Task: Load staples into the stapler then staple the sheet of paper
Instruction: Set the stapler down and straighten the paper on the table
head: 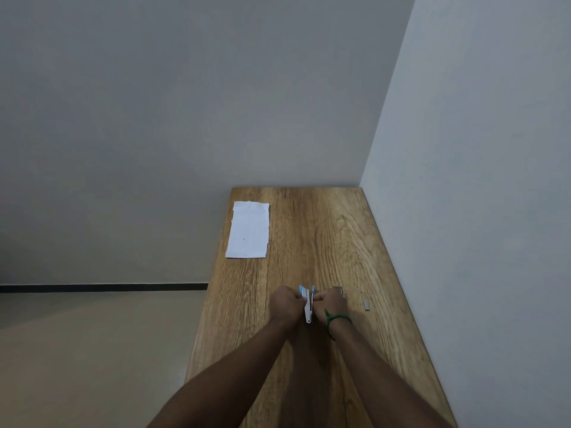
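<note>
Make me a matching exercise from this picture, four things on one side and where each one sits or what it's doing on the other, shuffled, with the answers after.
Things:
1. white sheet of paper
2. white and blue stapler
3. green wrist band
4. small grey staple strip

Places or states:
A. on the right wrist
B. lying alone on the wooden table, right of the hands
C. flat at the table's far left corner
D. held between the left hand and right hand

Pairs: 1-C, 2-D, 3-A, 4-B
</note>
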